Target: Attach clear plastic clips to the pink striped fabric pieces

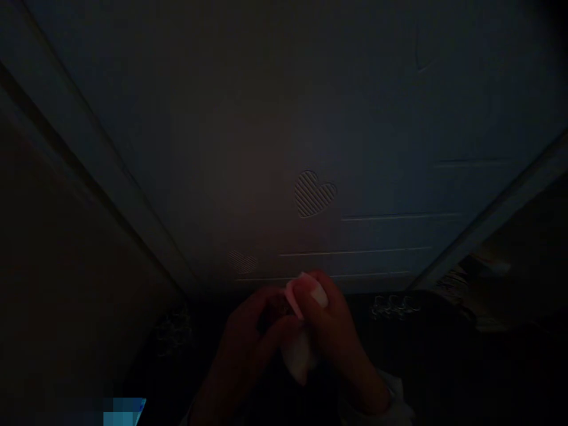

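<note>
Right hand has a pale cloth pinched, thumb laid over the top and fingers tucked behind. Left hand is curled right up against it, thumb and fingers bent around a dark gap with a faint glint inside, but it's way too dim to tell what it's gripping there, if anything. The cloth sits between the two hands, low and around the middle of the view, with a bit poking up by the right thumb and a loose tip hanging underneath. Reddish glow on the upper part.

Behind the hands there's a big panel with a striped heart, a fainter heart lower left, and some straight ridges. The hands cover part of its bottom edge. Shiny rings sit off to the right, more glints on the left. Some clutter far right, too dark to name. Bottom left corner has a pixelated blue patch.
</note>
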`<action>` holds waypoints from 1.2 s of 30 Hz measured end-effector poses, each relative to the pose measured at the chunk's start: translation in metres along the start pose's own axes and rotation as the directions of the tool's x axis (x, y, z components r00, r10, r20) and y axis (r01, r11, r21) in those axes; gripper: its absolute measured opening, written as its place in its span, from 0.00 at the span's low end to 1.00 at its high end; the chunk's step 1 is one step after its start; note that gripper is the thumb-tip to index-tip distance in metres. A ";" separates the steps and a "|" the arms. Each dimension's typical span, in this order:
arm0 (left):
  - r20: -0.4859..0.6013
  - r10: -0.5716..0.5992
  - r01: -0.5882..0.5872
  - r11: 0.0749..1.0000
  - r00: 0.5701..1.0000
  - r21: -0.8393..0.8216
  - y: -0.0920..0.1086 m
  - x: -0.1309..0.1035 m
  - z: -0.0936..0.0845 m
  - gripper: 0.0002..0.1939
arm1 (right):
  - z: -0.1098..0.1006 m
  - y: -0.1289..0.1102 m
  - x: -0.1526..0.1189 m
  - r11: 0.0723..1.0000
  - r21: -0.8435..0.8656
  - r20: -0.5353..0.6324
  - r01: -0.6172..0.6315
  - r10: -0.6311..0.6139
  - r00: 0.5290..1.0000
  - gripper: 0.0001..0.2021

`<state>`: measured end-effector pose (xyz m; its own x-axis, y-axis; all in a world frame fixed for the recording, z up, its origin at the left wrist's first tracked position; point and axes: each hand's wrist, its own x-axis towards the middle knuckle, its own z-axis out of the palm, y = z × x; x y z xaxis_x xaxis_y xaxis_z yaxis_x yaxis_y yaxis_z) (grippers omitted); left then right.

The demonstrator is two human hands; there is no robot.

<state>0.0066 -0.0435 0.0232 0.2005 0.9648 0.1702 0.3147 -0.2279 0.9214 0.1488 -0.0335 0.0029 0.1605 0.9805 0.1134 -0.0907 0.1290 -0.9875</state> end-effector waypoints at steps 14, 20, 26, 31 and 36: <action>-0.131 0.108 -0.097 0.992 0.986 0.087 -0.010 -0.002 0.005 0.07 | -0.012 -0.005 0.007 0.880 0.475 0.065 0.005 -0.041 0.997 0.11; -0.142 0.111 -0.109 0.994 0.984 0.020 -0.013 -0.007 0.007 0.07 | -0.006 0.007 0.005 0.792 0.606 0.006 -0.066 0.079 0.997 0.15; -0.227 0.319 -0.285 0.944 0.920 0.168 -0.013 -0.003 0.017 0.10 | -0.004 -0.001 0.000 0.668 0.737 0.029 -0.100 0.116 0.993 0.19; -0.263 0.558 -0.465 0.817 0.787 0.341 -0.013 0.007 0.021 0.10 | -0.004 -0.002 -0.002 0.634 0.769 0.030 -0.081 0.091 0.995 0.17; -0.244 0.622 -0.492 0.757 0.744 0.429 -0.010 0.005 0.021 0.05 | 0.008 0.004 -0.005 0.601 0.795 0.070 -0.084 0.047 0.996 0.15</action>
<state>0.0241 -0.0389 0.0080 0.1186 0.6081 0.7849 0.5374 -0.7040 0.4643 0.1398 -0.0369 -0.0004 0.0871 0.9934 0.0741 -0.8492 0.1129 -0.5158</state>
